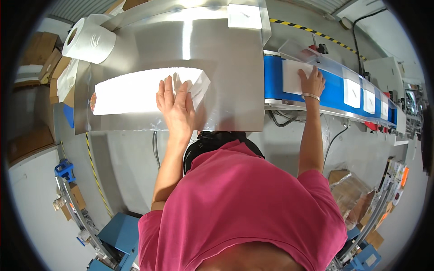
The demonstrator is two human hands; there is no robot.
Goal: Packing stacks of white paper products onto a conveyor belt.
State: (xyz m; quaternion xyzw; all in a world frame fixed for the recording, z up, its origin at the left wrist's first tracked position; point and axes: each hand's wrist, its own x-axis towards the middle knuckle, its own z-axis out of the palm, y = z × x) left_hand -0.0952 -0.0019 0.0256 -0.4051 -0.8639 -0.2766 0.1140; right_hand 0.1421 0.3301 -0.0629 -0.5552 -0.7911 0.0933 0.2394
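A fanned row of flat white pieces (129,94), like paper or thin pouches, lies on the steel table (226,58). My left hand (176,108) rests on its right end, fingers stretched out over the top pieces, where one edge is lifted. On the blue conveyor belt (273,77) to the right lies a single flat white piece (291,74). My right hand (312,83) touches its right part, fingers spread, with a light bracelet at the wrist. Whether these pieces are sheets or pouches I cannot tell.
Several white pieces (351,93) sit farther right along the belt, beside a clear plastic guard (334,66). A large white roll (90,40) stands at the table's far left corner. Another white sheet (244,17) lies at the far right corner. Cardboard boxes (40,49) are stacked at left.
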